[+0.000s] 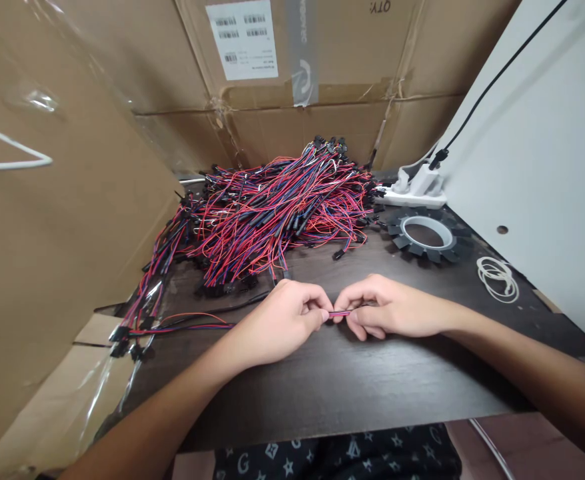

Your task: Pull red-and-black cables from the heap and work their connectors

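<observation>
My left hand (292, 313) pinches a thin red and blue wire lead (340, 313) near the middle of the dark table. Close beside it, my right hand (380, 307) has its fingertips closed on the same lead, so only a short stretch shows between the hands. More red and blue wire (192, 327) runs out to the left from behind my left hand, past a black cable. Behind both hands lies a large heap of red and blue wire leads (277, 213) with black connectors.
A roll with black tape strips (427, 233) round its rim lies at the right. Behind it is a white power strip (412, 197) with plugs. A coiled white cord (497, 279) rests near the right panel. Cardboard (317, 127) walls the back and left.
</observation>
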`<state>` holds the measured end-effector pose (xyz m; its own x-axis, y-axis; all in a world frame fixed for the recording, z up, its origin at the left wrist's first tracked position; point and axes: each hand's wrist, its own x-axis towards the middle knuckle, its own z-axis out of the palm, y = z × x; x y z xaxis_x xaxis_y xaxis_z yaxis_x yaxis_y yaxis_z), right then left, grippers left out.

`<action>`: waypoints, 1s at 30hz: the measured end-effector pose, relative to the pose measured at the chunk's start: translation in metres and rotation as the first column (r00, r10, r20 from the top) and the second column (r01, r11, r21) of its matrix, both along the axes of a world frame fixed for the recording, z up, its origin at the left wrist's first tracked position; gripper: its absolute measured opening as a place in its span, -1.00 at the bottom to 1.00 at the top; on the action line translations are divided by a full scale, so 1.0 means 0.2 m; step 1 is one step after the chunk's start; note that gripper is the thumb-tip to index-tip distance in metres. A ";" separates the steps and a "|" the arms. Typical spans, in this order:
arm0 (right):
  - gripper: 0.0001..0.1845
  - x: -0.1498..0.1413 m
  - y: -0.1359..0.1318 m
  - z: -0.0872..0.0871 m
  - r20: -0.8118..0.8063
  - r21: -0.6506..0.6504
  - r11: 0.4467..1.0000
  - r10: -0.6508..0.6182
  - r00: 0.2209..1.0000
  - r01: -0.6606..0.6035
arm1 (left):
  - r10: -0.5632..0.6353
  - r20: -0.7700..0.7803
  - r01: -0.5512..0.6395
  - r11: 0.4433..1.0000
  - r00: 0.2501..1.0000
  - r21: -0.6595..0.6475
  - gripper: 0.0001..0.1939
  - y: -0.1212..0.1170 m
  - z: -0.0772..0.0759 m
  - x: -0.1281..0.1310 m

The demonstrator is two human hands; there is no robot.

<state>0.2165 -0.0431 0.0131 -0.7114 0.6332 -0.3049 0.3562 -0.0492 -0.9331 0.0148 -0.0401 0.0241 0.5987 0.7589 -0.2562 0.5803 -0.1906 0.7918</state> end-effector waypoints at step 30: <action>-0.86 0.00 0.01 -0.02 -0.058 -0.143 0.984 -0.110 0.992 0.101 | 0.006 -0.008 -0.006 1.000 1.000 0.019 -0.83 0.00 0.02 0.00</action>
